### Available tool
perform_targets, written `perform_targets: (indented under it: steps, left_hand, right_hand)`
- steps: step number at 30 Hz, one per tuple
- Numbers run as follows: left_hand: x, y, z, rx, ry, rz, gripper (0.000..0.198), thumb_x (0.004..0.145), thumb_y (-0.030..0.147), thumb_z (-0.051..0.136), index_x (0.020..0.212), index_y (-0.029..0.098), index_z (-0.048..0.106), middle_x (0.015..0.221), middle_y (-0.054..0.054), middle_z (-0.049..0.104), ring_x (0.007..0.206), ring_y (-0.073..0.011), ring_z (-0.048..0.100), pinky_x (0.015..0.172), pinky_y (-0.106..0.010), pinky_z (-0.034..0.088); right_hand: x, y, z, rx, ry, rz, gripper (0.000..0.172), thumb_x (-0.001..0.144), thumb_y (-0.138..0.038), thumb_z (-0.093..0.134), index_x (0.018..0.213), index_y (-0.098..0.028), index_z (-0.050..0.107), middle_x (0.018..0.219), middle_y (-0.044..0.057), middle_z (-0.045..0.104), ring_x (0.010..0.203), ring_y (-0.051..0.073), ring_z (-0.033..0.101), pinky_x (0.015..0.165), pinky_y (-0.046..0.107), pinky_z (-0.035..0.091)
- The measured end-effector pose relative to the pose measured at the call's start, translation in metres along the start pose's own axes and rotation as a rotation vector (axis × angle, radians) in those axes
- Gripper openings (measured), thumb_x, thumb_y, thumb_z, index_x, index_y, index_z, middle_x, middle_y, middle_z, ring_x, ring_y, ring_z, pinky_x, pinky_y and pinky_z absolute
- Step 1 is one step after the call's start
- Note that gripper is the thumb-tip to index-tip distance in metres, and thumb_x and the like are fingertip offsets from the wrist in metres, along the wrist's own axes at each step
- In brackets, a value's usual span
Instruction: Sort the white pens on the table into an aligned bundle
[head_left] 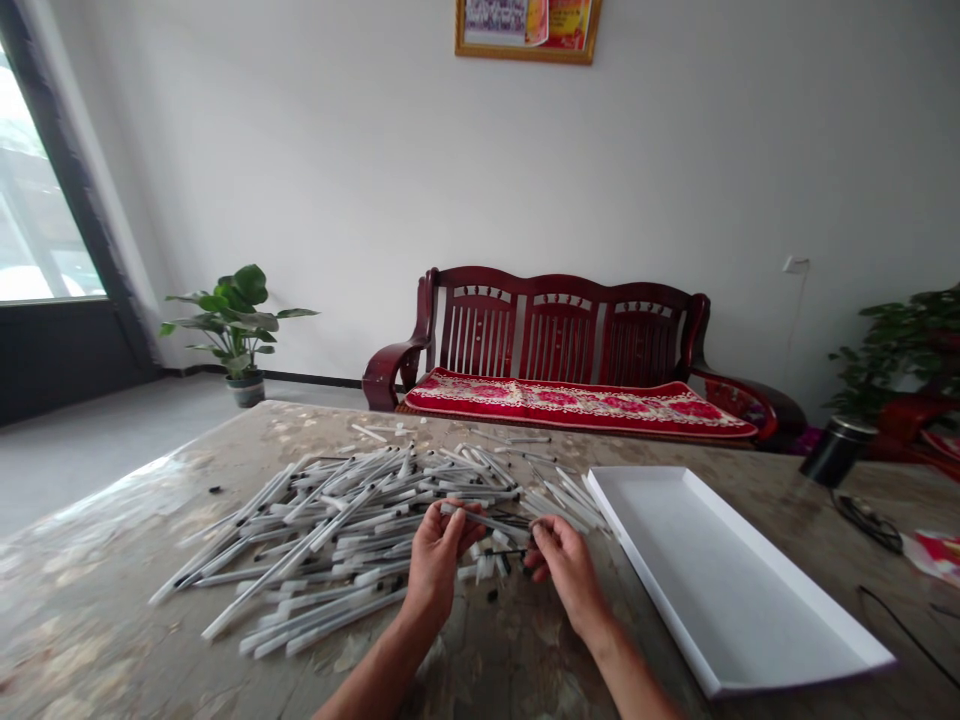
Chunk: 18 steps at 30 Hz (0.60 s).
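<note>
Between my two hands a slim pen with a translucent grey barrel is held level above the table. Its left end is pinched by the thumb and fingers of my left hand. The fingers of my right hand are closed at its dark right end; the small part there is partly hidden. Left of and beyond the hands spreads a big loose pile of similar pens, several with clear caps. Small clear caps and black bits lie just under the hands.
A shallow white box lid lies to the right, some pens touching its left edge. The table has a patterned cover. At its far right are a black canister and a dark cable. A red wooden bench stands beyond.
</note>
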<state>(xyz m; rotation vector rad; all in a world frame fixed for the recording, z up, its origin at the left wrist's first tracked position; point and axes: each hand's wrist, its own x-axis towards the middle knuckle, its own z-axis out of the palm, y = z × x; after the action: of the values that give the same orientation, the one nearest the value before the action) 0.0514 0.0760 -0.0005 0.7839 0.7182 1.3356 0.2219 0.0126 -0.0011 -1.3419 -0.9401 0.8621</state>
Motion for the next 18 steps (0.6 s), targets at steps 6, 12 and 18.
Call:
perform_targets:
  steps: [6, 12, 18]
  left_hand:
    - [-0.0015, -0.0007, 0.0013, 0.012, 0.001, 0.0, 0.046, 0.062, 0.047, 0.082, 0.089, 0.02, 0.056, 0.087, -0.005, 0.076, 0.085, -0.0222, 0.074, 0.078, -0.035, 0.06]
    - [-0.0015, -0.0008, 0.0011, 0.017, 0.009, 0.03, 0.045, 0.063, 0.047, 0.082, 0.088, 0.021, 0.057, 0.086, -0.004, 0.076, 0.083, -0.0216, 0.074, 0.078, -0.035, 0.059]
    - [-0.0024, -0.0013, 0.002, 0.042, 0.006, 0.032, 0.045, 0.062, 0.048, 0.082, 0.087, 0.02, 0.057, 0.085, -0.004, 0.076, 0.084, -0.0228, 0.074, 0.077, -0.035, 0.059]
  right_hand:
    - [-0.0008, 0.0053, -0.0011, -0.08, -0.117, 0.124, 0.048, 0.075, -0.069, 0.058, 0.07, -0.022, 0.058, 0.055, -0.001, 0.06, 0.04, 0.013, 0.054, 0.032, 0.02, 0.027]
    - [-0.0023, 0.0026, 0.0004, -0.041, -0.117, 0.133, 0.052, 0.074, -0.074, 0.057, 0.077, -0.023, 0.057, 0.06, -0.001, 0.064, 0.044, 0.013, 0.059, 0.033, 0.019, 0.034]
    - [-0.0024, 0.0018, -0.0008, -0.081, -0.146, 0.157, 0.054, 0.07, -0.075, 0.059, 0.071, -0.021, 0.055, 0.054, -0.004, 0.059, 0.039, 0.01, 0.053, 0.032, 0.018, 0.031]
